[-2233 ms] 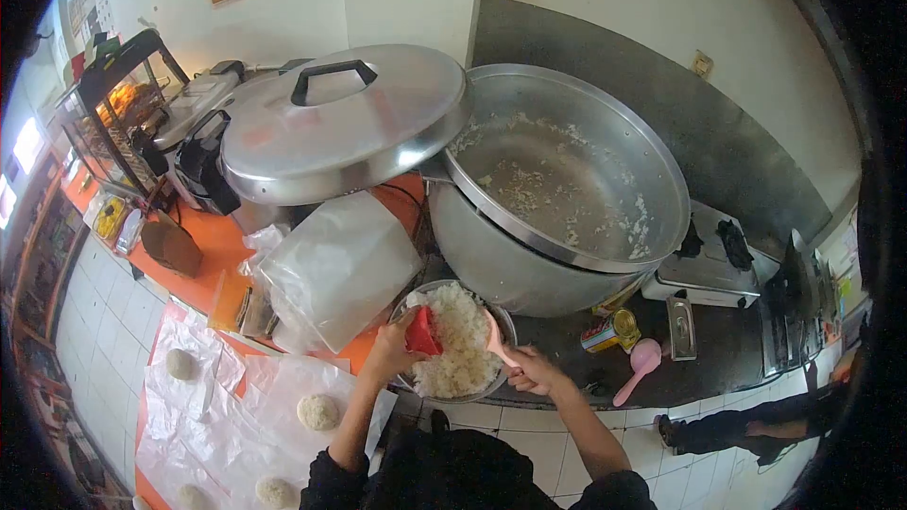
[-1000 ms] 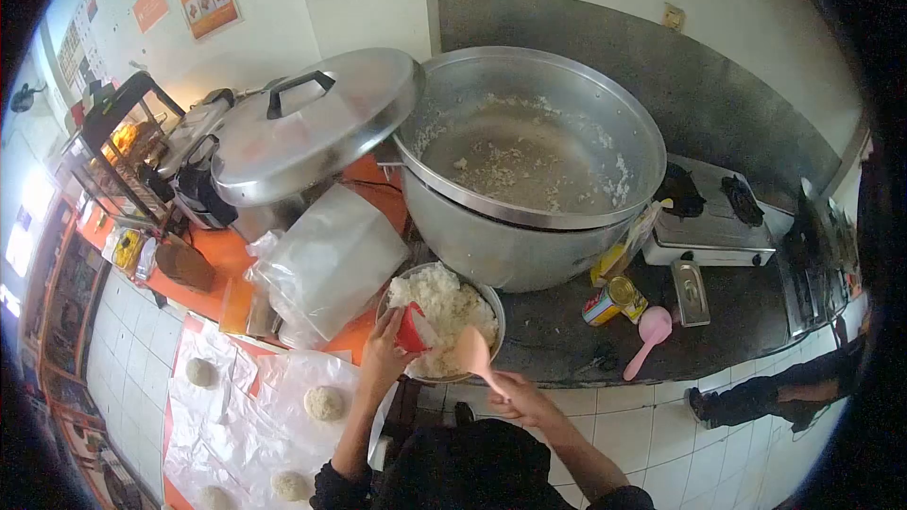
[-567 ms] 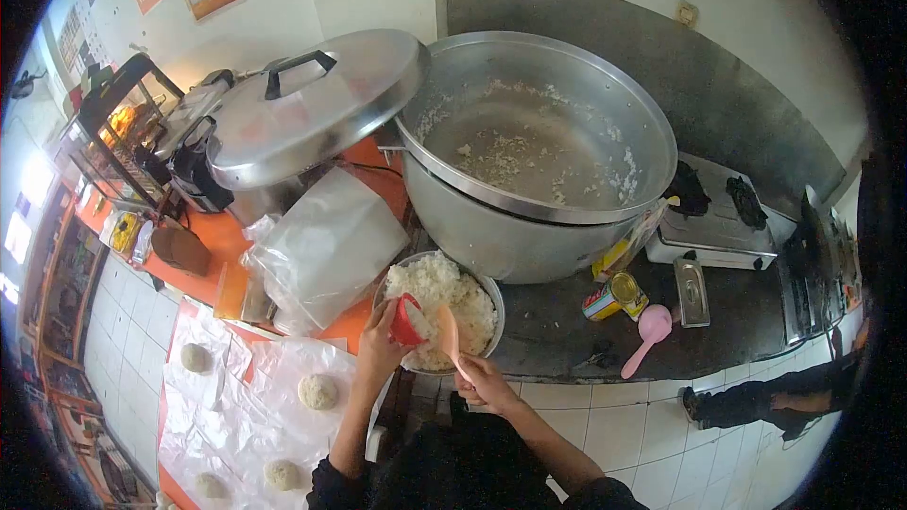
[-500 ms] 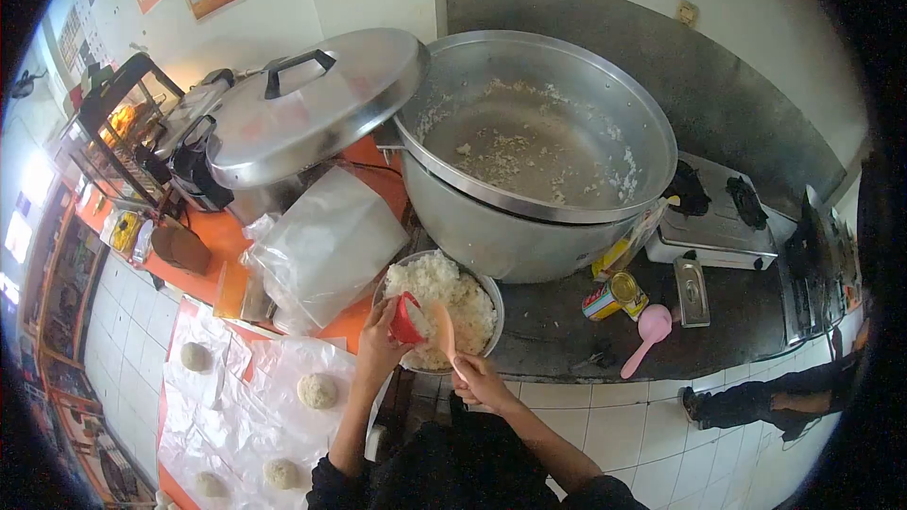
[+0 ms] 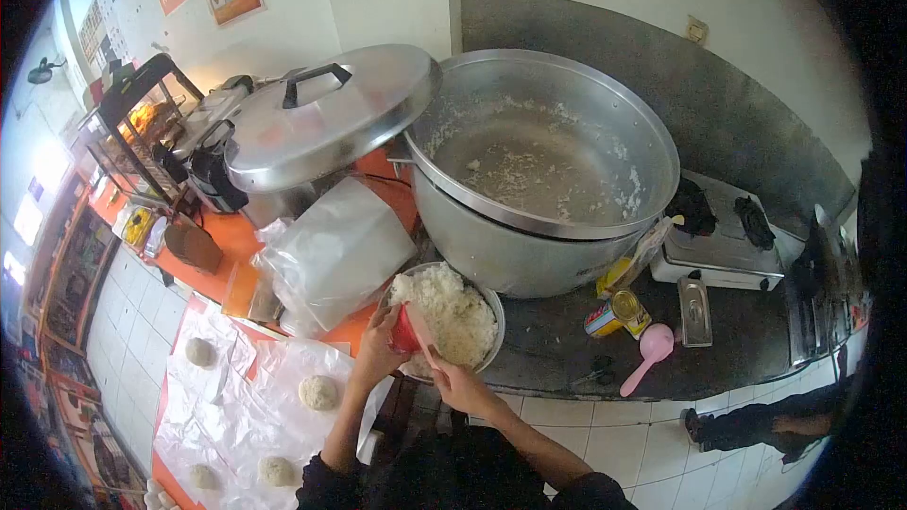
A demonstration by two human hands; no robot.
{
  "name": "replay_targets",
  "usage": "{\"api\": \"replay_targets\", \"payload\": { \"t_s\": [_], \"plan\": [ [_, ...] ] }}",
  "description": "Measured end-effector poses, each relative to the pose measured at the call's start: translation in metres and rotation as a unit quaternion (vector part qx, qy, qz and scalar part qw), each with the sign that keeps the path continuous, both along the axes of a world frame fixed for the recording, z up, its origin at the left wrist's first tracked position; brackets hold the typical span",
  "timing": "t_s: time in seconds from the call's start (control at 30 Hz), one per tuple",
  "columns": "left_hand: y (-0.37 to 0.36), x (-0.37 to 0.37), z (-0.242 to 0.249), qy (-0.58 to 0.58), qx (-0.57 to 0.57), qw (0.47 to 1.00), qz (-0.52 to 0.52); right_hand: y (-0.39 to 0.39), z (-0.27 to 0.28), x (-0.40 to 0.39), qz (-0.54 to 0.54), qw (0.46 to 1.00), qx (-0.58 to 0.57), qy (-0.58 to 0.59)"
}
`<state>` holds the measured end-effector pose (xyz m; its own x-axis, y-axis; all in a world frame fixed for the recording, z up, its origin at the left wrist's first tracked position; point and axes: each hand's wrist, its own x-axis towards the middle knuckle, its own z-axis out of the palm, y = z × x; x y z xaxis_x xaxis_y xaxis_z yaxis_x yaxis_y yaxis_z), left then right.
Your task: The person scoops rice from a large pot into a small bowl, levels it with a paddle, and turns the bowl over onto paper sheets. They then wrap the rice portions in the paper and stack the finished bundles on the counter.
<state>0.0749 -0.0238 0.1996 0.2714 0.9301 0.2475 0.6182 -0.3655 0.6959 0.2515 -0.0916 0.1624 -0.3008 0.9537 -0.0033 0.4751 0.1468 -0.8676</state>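
Observation:
My left hand (image 5: 380,340) is closed around a small red cup (image 5: 404,332) over the near left side of a metal bowl (image 5: 498,321). Heaped in that bowl is cooked white rice (image 5: 458,316). The fingers of my right hand (image 5: 455,385) grip a pale pinkish rice paddle (image 5: 421,329), whose blade lies against the top of the cup. How full the cup is cannot be made out. To the left, several rounded rice mounds (image 5: 318,393) rest on white wrapping paper (image 5: 241,416).
A huge rice pot (image 5: 529,260) with rice scraps stands behind the bowl, beside a lidded cooker (image 5: 331,113) and a plastic bag (image 5: 340,246). Rightward are a can (image 5: 625,304), a pink scoop (image 5: 654,345), a metal lid (image 5: 694,312) and a stove (image 5: 723,246). Another person's leg (image 5: 756,420) shows at right.
The paddle has moved from the cup's right side onto its top, its blade now more upright. My right hand has shifted slightly left. The whole view has tilted a little upward.

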Motion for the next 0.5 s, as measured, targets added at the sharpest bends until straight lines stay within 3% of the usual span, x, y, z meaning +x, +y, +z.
{"api": "replay_targets", "payload": {
  "t_s": [0.17, 0.27, 0.37, 0.4, 0.5],
  "plan": [
    [0.0, -0.003, 0.01, -0.001, -0.047, 0.999, 0.004, 0.011, -0.039, 0.001, 0.027, 0.994, 0.102, -0.019],
    [-0.005, -0.003, 0.007, 0.025, -0.033, 0.999, 0.009, 0.041, -0.069, 0.045, 0.118, 0.985, 0.053, 0.113],
    [0.001, -0.002, -0.008, 0.01, 0.041, 0.999, 0.004, 0.043, -0.008, 0.076, -0.006, 0.929, -0.286, 0.233],
    [-0.003, -0.001, -0.003, 0.007, 0.047, 0.999, 0.011, 0.044, -0.004, 0.07, -0.029, 0.933, -0.274, 0.233],
    [-0.007, -0.001, 0.001, 0.0, 0.017, 1.0, 0.023, 0.045, -0.026, 0.034, 0.036, 0.999, -0.001, 0.013]
  ]
}}
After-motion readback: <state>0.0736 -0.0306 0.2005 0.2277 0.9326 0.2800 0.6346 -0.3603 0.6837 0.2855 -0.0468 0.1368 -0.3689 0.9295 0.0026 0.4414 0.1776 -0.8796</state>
